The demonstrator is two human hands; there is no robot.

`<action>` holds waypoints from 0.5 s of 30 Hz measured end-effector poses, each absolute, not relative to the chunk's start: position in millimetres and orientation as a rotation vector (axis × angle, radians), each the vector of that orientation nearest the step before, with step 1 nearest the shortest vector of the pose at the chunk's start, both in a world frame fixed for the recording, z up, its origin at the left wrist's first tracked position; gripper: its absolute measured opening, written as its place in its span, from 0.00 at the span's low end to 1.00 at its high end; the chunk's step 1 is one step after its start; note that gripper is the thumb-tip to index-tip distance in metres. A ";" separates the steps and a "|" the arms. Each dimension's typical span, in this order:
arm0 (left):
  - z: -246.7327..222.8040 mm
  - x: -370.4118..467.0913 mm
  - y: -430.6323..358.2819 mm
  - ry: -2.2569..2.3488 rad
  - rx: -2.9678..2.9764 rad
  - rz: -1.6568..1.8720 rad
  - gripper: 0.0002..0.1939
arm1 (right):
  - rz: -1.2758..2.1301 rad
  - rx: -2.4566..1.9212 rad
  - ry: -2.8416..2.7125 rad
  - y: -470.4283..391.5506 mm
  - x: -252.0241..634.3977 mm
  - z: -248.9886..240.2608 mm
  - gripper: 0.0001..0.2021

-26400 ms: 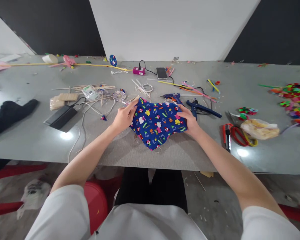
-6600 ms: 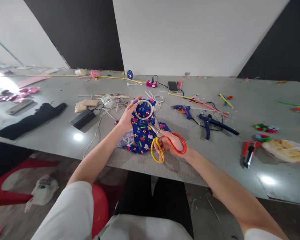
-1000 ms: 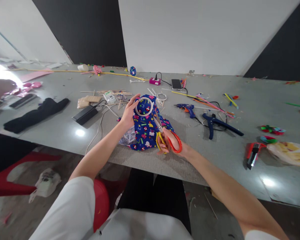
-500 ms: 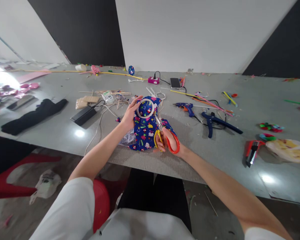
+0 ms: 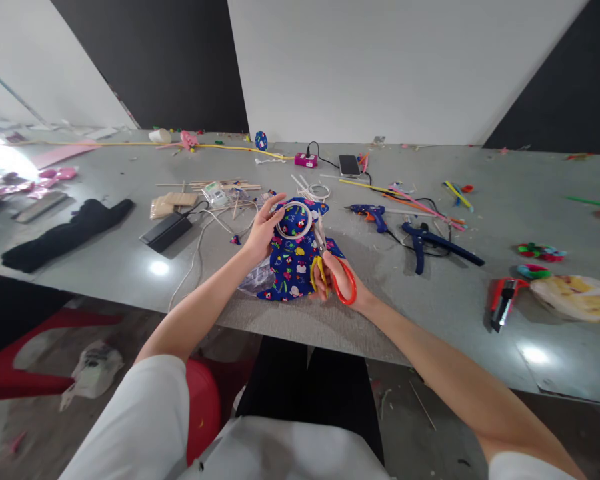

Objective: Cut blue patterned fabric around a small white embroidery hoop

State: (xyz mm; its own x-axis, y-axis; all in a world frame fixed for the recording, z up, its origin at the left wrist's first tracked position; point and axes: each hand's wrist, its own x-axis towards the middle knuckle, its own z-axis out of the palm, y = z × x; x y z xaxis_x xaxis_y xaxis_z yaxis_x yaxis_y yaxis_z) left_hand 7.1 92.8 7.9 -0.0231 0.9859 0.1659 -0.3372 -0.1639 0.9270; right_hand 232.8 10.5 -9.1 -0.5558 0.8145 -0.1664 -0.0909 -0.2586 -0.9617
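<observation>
Blue patterned fabric [image 5: 291, 270] hangs just above the front of the table, printed with small colourful figures. My left hand [image 5: 264, 235] grips a white ring [image 5: 309, 225] together with the fabric lying behind it. In my right hand [image 5: 336, 277] are scissors [image 5: 321, 241] with one orange and one yellow handle loop. Their blades point away from me, parted a little, along the fabric's right side near the ring. Below my left wrist, a crumpled clear plastic bag [image 5: 258, 280] lies partly under the fabric.
To the right lie a blue glue gun [image 5: 375, 215], a dark blue clamp-like tool [image 5: 423, 241] and a red box cutter [image 5: 504, 303]. A black adapter [image 5: 167, 231], wooden sticks [image 5: 220, 185] and black cloth [image 5: 73, 233] lie left. A phone [image 5: 349, 165] sits behind.
The ring and the fabric's upper part have shifted slightly right and down. A small blue scrap now lies apart, left of my left hand. The scissor blades have moved slightly and look more parted.
</observation>
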 end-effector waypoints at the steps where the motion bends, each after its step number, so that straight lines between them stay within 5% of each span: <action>1: 7.9 7.5 92.0 0.863 1.084 1.465 0.25 | 1.847 -0.925 -1.366 9.7 232.4 -7.4 0.33; 15: 8.7 14.9 85.1 0.922 1.146 1.503 0.26 | 1.625 -1.051 -1.317 5.5 231.4 -2.4 0.32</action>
